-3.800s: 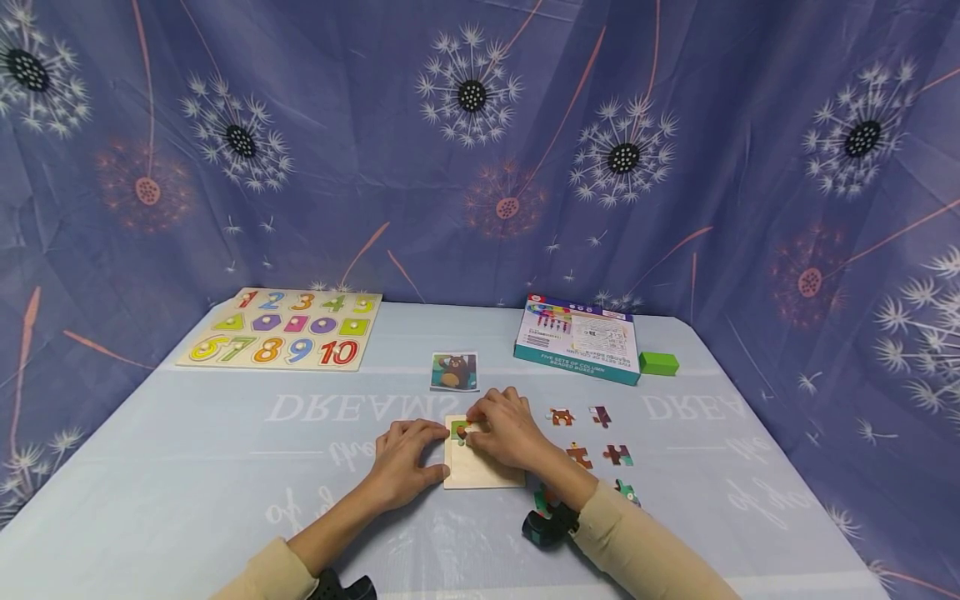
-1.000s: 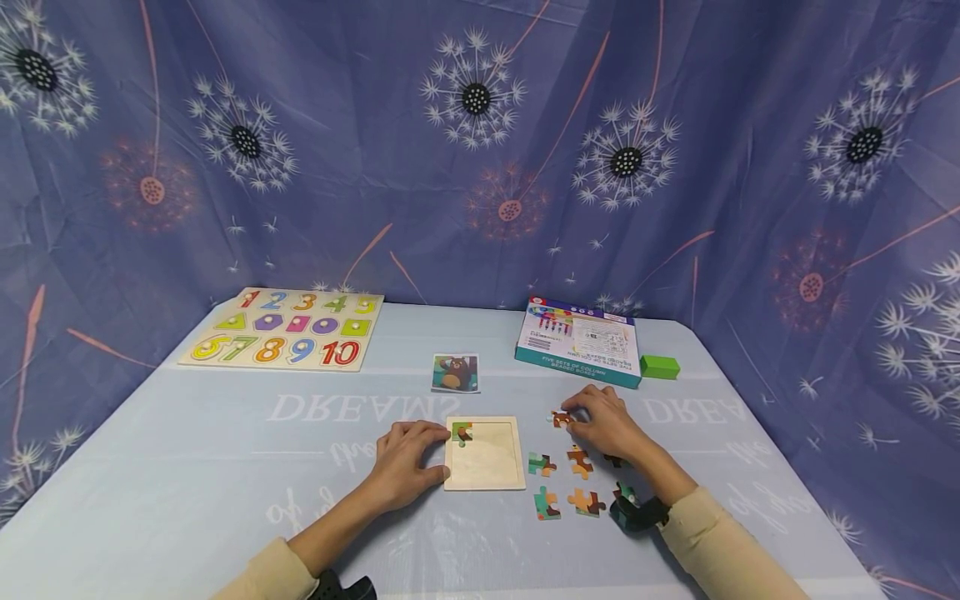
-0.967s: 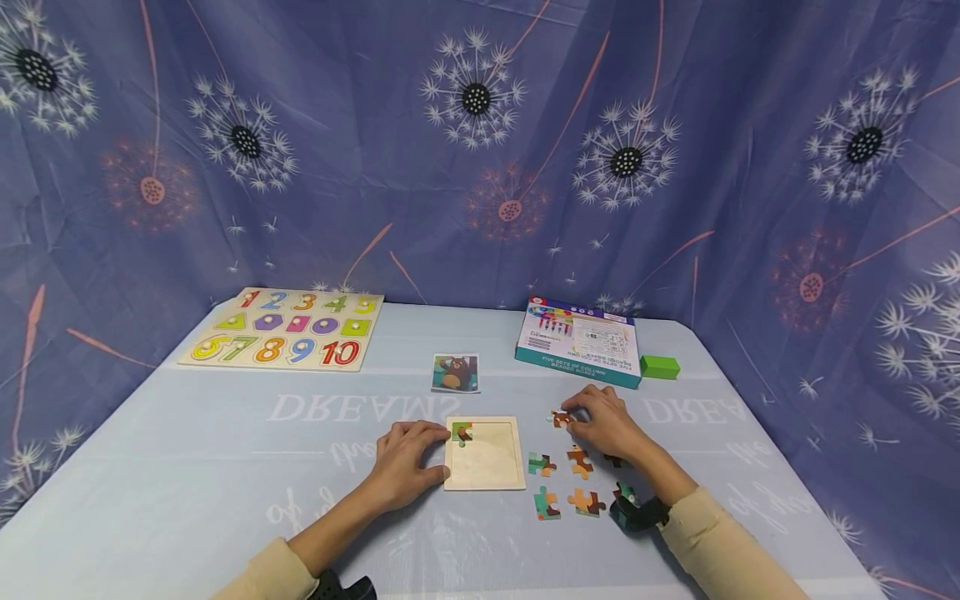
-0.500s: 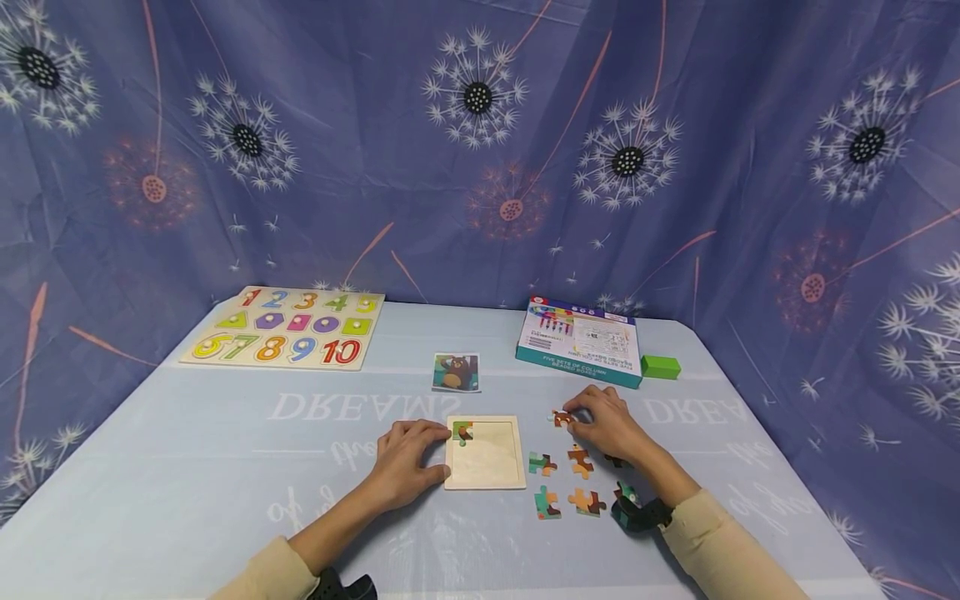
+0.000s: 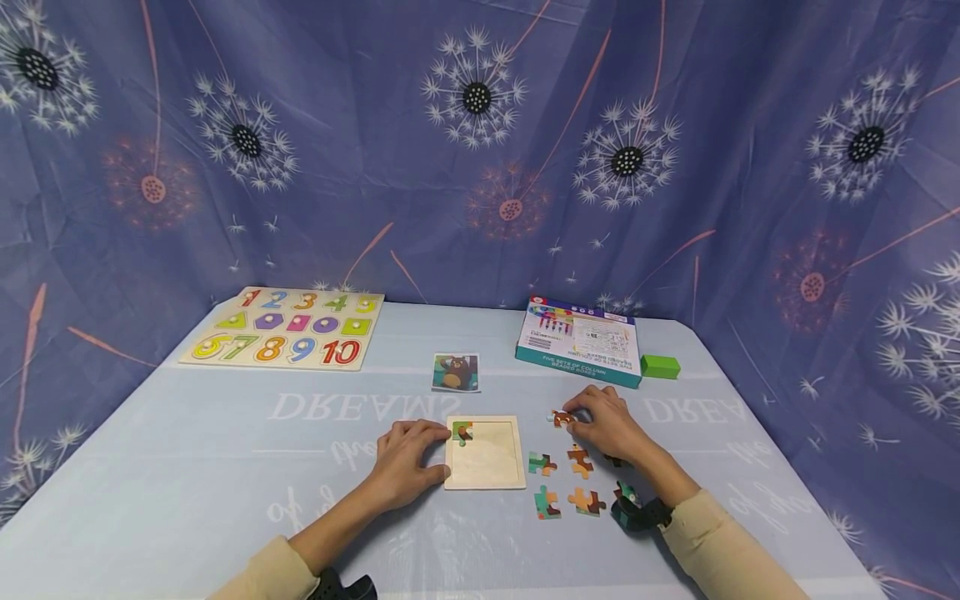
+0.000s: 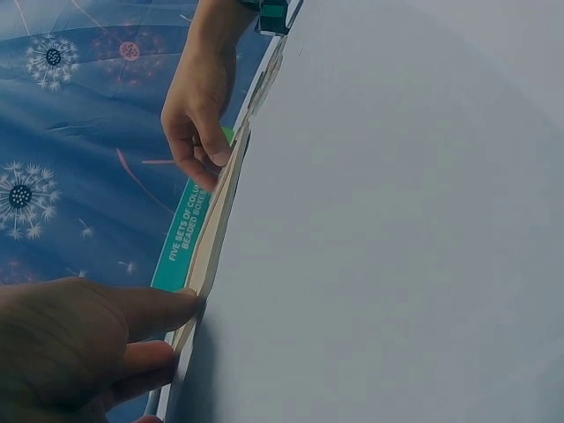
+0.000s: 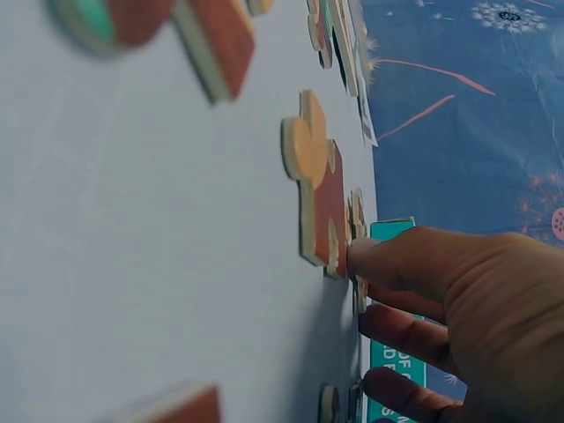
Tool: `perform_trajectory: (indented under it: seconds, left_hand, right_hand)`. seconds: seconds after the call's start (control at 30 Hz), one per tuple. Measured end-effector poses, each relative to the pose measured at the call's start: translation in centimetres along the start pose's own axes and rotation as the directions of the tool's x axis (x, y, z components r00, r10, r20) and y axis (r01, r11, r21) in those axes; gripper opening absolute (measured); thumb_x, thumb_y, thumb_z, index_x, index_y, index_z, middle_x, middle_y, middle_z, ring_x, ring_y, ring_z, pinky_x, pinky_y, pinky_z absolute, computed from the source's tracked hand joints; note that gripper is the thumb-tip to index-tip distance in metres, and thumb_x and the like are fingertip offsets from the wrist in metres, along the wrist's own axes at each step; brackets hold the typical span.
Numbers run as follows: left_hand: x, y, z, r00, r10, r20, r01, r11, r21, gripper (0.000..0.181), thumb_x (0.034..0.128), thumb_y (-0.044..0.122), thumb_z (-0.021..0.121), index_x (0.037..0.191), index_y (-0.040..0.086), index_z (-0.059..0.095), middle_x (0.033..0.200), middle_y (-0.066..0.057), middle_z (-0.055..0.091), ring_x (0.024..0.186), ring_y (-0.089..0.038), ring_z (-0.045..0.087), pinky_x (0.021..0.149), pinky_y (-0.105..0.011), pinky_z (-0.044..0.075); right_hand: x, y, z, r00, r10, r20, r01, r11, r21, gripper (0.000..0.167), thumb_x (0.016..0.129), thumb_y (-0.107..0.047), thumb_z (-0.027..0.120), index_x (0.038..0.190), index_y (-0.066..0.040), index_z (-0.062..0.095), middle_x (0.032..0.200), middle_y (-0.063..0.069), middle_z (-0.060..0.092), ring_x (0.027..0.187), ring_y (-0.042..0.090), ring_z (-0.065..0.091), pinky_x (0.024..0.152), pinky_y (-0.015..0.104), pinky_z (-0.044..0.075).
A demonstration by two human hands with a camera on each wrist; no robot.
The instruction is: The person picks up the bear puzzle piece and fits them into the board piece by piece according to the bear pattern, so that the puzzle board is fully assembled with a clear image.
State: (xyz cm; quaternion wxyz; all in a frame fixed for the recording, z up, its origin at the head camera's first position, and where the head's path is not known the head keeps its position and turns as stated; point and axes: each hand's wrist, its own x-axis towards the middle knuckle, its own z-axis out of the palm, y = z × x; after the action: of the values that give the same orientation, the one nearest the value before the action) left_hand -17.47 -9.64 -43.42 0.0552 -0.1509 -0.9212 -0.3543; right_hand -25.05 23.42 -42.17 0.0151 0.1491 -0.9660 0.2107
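The left hand (image 5: 403, 463) is bracing the tray (image 5: 491, 465), fingers apart; the right hand (image 5: 607, 423) is pinching a far puzzle piece (image 5: 560, 419), needing level lifting.

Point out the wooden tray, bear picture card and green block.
Wooden tray (image 5: 487, 465): head view, bare base.
Bear picture card (image 5: 456, 373): head view, printed middle.
Green block (image 5: 660, 370): head view, front face.

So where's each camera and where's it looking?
Head: on the head, facing forward and down at the wooden puzzle tray; left hand, right hand and arms show.
Left wrist: on that wrist, facing along the tray's edge; both hands show.
Right wrist: on that wrist, facing jigsaw pieces; right hand shows.
Wrist views share the teal bead box.
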Motion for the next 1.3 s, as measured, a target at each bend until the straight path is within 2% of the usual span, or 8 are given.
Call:
perform_trajectory:
  seconds: [0.27, 0.53, 1.07, 1.3]
  left_hand:
    - [0.0, 0.1, -0.1, 1.0, 0.001, 0.003, -0.001, 1.0, 0.003, 0.041, 0.0726, 0.014, 0.074, 0.112, 0.01, 0.065, 0.119, -0.002, 0.06, 0.114, -0.025, 0.042, 0.094, -0.054, 0.023]
    - [0.0, 0.1, -0.1, 1.0, 0.002, 0.002, -0.002, 1.0, 0.002, 0.04, 0.0726, 0.014, 0.074, 0.112, 0.009, 0.065, 0.12, -0.002, 0.06, 0.114, -0.025, 0.042, 0.094, -0.054, 0.023]
    - [0.0, 0.0, -0.1, 1.0, 0.001, 0.0, -0.001, 1.0, 0.003, 0.041, 0.0729, 0.015, 0.074, 0.112, 0.009, 0.065, 0.12, -0.002, 0.06, 0.115, -0.026, 0.042, 0.095, -0.054, 0.023]
    - [-0.1, 0.0, 0.0, 1.0, 0.009, -0.007, -0.009, 1.0, 0.004, 0.041, 0.0725, 0.014, 0.075, 0.112, 0.009, 0.065, 0.119, -0.001, 0.06, 0.115, -0.026, 0.042, 0.094, -0.055, 0.023]
  right_hand:
    - [0.0, -0.3, -0.1, 1.0, 0.011, -0.007, -0.01, 1.0, 0.015, 0.026, 0.08, -0.021, 0.071, 0.105, -0.014, 0.07, 0.105, 0.001, 0.062, 0.099, 0.02, 0.042, 0.089, 0.045, 0.031]
    - [-0.1, -1.4, -0.3, 0.999, -0.032, -0.029, 0.032, 0.999, 0.032, 0.024, 0.079, -0.019, 0.071, 0.102, -0.014, 0.071, 0.101, 0.001, 0.063, 0.098, 0.02, 0.043, 0.089, 0.045, 0.03]
    - [-0.4, -4.6, 0.0, 0.997, -0.077, -0.021, 0.078, 0.996, 0.045, 0.024, 0.08, -0.025, 0.073, 0.103, -0.017, 0.07, 0.102, -0.002, 0.063, 0.098, 0.017, 0.042, 0.088, 0.042, 0.032]
    - [-0.4, -6.0, 0.3, 0.993, -0.113, -0.024, 0.114, 0.993, 0.036, 0.023, 0.08, -0.027, 0.073, 0.101, -0.019, 0.071, 0.101, -0.002, 0.063, 0.095, 0.016, 0.042, 0.083, 0.037, 0.031]
